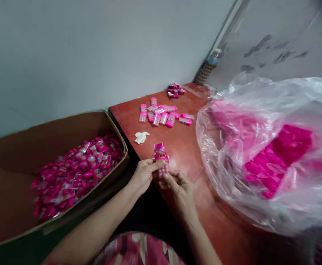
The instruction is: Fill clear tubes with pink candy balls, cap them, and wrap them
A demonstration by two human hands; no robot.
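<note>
Both my hands meet over the near edge of a red-brown table (183, 147). My left hand (144, 173) pinches a small pink sachet (161, 153) that stands upright, its top poking above my fingers. My right hand (177, 184) is closed on a small pink container (163, 171) just under the sachet. The two things touch, and the container's lower part is hidden by my fingers.
A cardboard box (67, 132) on the left holds several pink sachets (75, 173). Several filled pink containers (162, 115) lie farther back, more pink pieces (175, 90) near the corner. A white scrap (141, 137) lies nearby. A big clear plastic bag (268, 147) of pink parts fills the right.
</note>
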